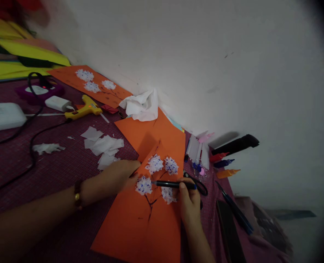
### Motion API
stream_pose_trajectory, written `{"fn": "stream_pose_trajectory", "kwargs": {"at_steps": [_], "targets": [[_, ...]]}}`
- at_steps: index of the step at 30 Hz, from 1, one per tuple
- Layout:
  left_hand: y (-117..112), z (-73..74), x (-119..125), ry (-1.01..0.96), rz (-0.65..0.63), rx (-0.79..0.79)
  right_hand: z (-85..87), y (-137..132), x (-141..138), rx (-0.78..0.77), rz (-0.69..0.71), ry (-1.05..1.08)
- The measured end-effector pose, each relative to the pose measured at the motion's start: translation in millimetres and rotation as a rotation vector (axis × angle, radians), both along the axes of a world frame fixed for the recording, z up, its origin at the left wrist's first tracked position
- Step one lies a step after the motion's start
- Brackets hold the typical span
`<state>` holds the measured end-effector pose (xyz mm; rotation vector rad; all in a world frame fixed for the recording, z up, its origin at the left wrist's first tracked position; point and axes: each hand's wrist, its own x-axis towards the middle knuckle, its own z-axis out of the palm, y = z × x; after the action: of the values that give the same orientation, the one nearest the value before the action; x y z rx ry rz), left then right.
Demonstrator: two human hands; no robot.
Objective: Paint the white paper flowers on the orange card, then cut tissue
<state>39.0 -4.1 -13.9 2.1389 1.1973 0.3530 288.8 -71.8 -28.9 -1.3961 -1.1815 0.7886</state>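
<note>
My right hand [191,201] is closed around a black marker pen [169,184] with a blue end. The pen lies level, its tip at the edge of a white paper flower [144,185] speckled with blue. That flower and several like it sit on an orange paper sheet [134,233], above dark drawn branches. My left hand [119,177] grips the sheet's left edge, which bends upward there; its fingertips are partly hidden by the paper.
Paper scraps [105,146] and a yellow glue gun [87,107] lie to the left, with a black cord beside it. Another flowered orange sheet [69,75] leans by the wall. Scissors [199,184], paint tubes [227,173] and a blue-black pen [237,212] are on the right.
</note>
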Motion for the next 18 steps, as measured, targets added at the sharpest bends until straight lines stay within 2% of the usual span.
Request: {"fn": "stream_pose_trajectory", "kwargs": {"at_steps": [3, 9, 18], "targets": [[0.4, -2.6, -0.1, 0.008, 0.005, -0.001, -0.7, -0.5, 1.1, 0.008, 0.007, -0.019], [1.5, -15.3, -2.1, -0.006, -0.008, 0.114, -6.0, -0.1, 4.6, 0.016, 0.005, 0.027], [0.0, -2.3, 0.8, 0.033, -0.008, 0.042, -3.1, -0.1, 2.3, 0.015, -0.006, 0.006]]}}
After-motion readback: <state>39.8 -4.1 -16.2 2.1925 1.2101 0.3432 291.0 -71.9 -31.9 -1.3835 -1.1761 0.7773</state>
